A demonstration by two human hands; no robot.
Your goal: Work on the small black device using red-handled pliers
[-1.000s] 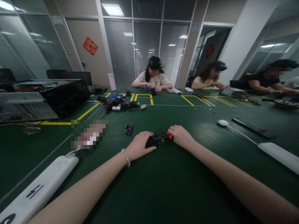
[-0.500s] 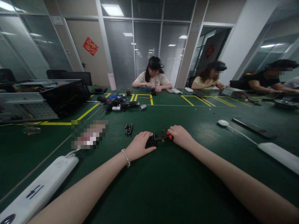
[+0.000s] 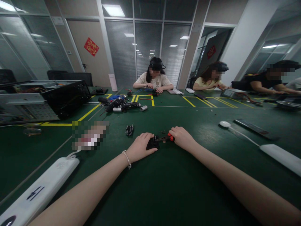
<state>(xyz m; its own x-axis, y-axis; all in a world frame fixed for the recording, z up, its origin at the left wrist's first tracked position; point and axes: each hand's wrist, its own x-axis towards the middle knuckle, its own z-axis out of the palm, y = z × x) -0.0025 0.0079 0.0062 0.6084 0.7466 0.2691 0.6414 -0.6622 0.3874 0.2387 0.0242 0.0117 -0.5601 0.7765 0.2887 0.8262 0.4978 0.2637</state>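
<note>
My left hand [image 3: 140, 146] rests on the green table [image 3: 164, 188], its fingers closed around a small black part [image 3: 151, 143]. My right hand [image 3: 182, 137] grips a red-handled tool [image 3: 165, 137], and the tool's dark tip reaches the black part. Another small black part [image 3: 129, 129] lies a little to the left of my left hand. A thin bracelet [image 3: 126, 158] sits on my left wrist.
A white power strip [image 3: 39, 191] lies at the near left, another white strip with its cable [image 3: 279, 155] at the right. An open computer case [image 3: 42, 99] stands at the far left. Tools and cylinders [image 3: 119, 105] are piled ahead. Three people work at the far side.
</note>
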